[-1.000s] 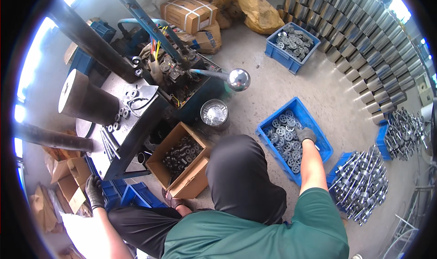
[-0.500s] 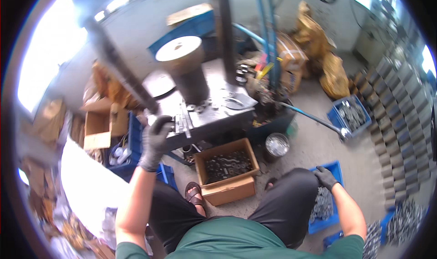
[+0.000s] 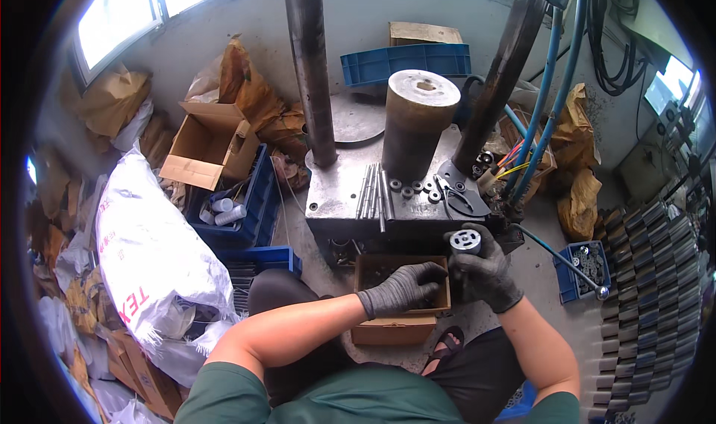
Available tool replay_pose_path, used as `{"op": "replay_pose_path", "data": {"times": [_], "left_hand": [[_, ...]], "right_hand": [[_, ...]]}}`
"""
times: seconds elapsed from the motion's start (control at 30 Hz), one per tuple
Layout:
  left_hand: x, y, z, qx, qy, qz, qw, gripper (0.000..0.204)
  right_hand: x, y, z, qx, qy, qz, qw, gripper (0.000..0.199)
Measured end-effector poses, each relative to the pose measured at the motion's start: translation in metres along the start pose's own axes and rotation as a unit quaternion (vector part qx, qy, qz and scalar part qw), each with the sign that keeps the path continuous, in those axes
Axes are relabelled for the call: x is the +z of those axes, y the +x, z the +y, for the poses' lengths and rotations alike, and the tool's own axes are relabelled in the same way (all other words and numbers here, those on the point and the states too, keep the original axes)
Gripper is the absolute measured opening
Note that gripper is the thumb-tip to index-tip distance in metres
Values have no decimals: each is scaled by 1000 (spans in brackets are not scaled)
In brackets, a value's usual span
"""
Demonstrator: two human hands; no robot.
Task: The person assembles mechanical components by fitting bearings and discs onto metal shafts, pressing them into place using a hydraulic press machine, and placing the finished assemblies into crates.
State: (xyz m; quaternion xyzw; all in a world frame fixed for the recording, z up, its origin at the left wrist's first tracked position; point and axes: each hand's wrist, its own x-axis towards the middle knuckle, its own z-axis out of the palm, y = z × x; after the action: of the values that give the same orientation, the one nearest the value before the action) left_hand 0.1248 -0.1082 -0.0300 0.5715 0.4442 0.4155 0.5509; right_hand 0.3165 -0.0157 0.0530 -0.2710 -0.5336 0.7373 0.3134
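A round silver metal part with several holes in its face (image 3: 465, 240) is gripped in my right hand (image 3: 488, 269), in a dark grey glove, just off the front edge of the metal press table (image 3: 335, 200). My left hand (image 3: 406, 288), gloved too, hovers over the open cardboard box (image 3: 395, 322) of small dark parts. Its fingers are bent but apart, with nothing visible in them. On the table lie several metal rods (image 3: 371, 191), some small rings (image 3: 407, 192) and a pair of pliers (image 3: 453, 193), beside a thick upright cylinder (image 3: 422, 118).
Steel columns (image 3: 307, 73) and blue hoses (image 3: 547, 96) rise around the table. To the left are a white sack (image 3: 153, 237), a blue crate (image 3: 257, 208) and an open carton (image 3: 201, 152). At right, a blue bin of metal parts (image 3: 585, 271) stands beside stacked metal tubes (image 3: 649, 305).
My right hand has left the blue bin of parts on the right and now holds the round metal part. My left hand has moved from the table edge to above the box. The view has turned left.
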Motion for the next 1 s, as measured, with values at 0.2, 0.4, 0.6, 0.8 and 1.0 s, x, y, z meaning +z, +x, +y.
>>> {"op": "replay_pose_path", "data": {"times": [0.2,0.4,0.6,0.8,1.0], "left_hand": [[-4,-5,-10,-29,-51,36,998,37],[3,-6,-21,9,-38,67,997,33],[-10,-12,-27,-167,-89,72,979,31],[-17,-7,-27,-212,-205,100,950,23],[-21,-2,-11,-246,-293,126,915,19]], "right_hand": [[36,31,32,-47,-36,-16,998,61],[48,36,39,-78,-18,34,996,63],[40,37,26,-218,-128,65,965,69],[20,29,24,-187,-121,106,969,65],[0,31,30,-145,-131,113,974,60]]}}
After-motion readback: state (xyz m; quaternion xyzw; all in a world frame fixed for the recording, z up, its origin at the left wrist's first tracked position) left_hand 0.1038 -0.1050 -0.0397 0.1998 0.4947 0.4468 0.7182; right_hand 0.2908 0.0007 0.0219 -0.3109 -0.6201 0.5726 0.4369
